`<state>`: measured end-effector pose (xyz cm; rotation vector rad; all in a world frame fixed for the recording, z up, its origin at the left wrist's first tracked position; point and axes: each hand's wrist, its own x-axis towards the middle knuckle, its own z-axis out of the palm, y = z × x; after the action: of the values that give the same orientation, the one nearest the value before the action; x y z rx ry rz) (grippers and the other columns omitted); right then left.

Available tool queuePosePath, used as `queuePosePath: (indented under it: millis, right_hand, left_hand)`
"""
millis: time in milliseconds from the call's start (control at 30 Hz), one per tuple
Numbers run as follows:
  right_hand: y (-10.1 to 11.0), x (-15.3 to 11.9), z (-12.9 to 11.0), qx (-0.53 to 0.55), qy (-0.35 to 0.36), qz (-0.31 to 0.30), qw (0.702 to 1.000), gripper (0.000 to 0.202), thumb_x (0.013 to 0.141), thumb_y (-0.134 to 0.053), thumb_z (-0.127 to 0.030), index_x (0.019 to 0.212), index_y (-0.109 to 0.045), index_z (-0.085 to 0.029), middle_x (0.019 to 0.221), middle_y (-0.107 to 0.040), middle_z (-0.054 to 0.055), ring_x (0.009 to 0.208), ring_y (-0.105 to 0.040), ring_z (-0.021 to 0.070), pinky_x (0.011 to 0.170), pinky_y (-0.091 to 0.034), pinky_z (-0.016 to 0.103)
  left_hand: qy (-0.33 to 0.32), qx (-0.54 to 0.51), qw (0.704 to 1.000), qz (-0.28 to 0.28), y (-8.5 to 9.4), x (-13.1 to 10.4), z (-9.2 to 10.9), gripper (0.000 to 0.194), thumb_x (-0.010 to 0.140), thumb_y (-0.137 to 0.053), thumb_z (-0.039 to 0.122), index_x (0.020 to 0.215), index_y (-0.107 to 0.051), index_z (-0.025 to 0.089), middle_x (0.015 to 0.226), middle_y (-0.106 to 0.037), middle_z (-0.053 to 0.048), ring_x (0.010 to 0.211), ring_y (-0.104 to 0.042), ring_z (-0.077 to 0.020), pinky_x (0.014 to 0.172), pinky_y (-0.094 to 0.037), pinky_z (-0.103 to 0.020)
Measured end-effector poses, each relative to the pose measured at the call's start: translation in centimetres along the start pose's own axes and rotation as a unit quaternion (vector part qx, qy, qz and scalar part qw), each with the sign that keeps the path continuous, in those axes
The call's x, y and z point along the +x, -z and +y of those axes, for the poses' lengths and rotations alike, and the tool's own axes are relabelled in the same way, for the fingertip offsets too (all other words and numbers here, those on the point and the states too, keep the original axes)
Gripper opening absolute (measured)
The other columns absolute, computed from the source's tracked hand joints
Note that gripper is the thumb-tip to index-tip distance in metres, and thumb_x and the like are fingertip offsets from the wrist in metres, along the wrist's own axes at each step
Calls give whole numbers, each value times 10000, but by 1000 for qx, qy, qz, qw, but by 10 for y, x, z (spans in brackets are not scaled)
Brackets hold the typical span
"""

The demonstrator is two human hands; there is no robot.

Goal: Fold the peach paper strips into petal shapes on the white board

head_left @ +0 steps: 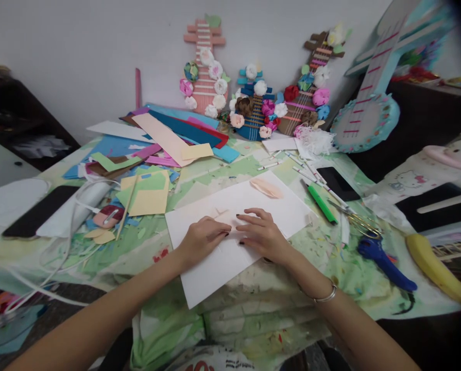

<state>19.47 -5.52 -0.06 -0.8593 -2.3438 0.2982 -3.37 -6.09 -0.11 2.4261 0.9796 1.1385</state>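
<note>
A large white sheet of paper [207,278] lies slanted on the table in front of me, under both hands. My left hand [204,241] rests over its middle with fingers and thumb pressed together; anything small between them is hidden. Just to its right, my right hand [264,233] has its fingers spread and curved, fingertips near those of the left, with nothing visible in its grasp. Beyond the left fingers lies a small pale peach paper piece [219,212]. Peach petal-shaped paper pieces [267,188] sit on the sheet's far part.
Coloured paper strips [164,136] and a phone [40,211] are at left. At right lie several markers [315,178], a green cutter [322,204], scissors [359,222], a blue glue gun [387,264] and a banana [439,270]. Flower-decorated paper instruments [205,85] lean on the wall.
</note>
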Motion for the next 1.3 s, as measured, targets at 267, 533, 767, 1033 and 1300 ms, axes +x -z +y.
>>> queuePosePath:
  millis: [267, 533, 767, 1033, 1300]
  right_hand:
    - [2, 3, -11, 49, 31, -39, 998, 143, 824, -554, -99, 921, -599, -194, 957, -686, 44, 999, -551, 200, 879, -385, 399]
    - [3, 6, -13, 118, 2, -90, 989, 124, 845, -537, -109, 904, -597, -199, 883, -664, 40, 899, -564, 176, 841, -416, 349]
    - [7, 15, -14, 130, -4, -118, 984, 208, 848, -453, -47, 877, -598, -194, 869, -625, 49, 892, -523, 190, 808, -434, 341]
    - [1, 26, -17, 136, -48, -129, 981, 244, 795, -462, 2, 897, -589, -180, 861, -602, 46, 834, -546, 163, 751, -444, 287]
    - [-5, 33, -17, 184, -130, -127, 966, 181, 793, -583, -108, 930, -514, -204, 791, -633, -11, 708, -582, 115, 662, -433, 237]
  left_hand:
    - [-44, -70, 991, -103, 9, -10, -17, 157, 893, -528, 172, 930, -676, 210, 915, -739, -9, 926, -681, -162, 981, -438, -385]
    - [-40, -114, 980, -160, 22, -10, -22, 140, 878, -541, 179, 851, -678, 189, 841, -730, -42, 999, -652, -194, 943, -462, -376]
    - [-29, -90, 969, -227, 33, 0, -21, 241, 894, -431, 91, 864, -651, 186, 940, -646, -62, 954, -573, -169, 839, -462, -298]
    - [16, -66, 966, -251, 27, 17, -18, 159, 875, -492, 125, 876, -630, 203, 861, -655, -18, 856, -573, -159, 771, -426, -266]
    - [101, -116, 960, -233, 23, 21, -20, 118, 763, -625, 149, 867, -585, 189, 822, -666, 3, 746, -619, -141, 669, -442, -239]
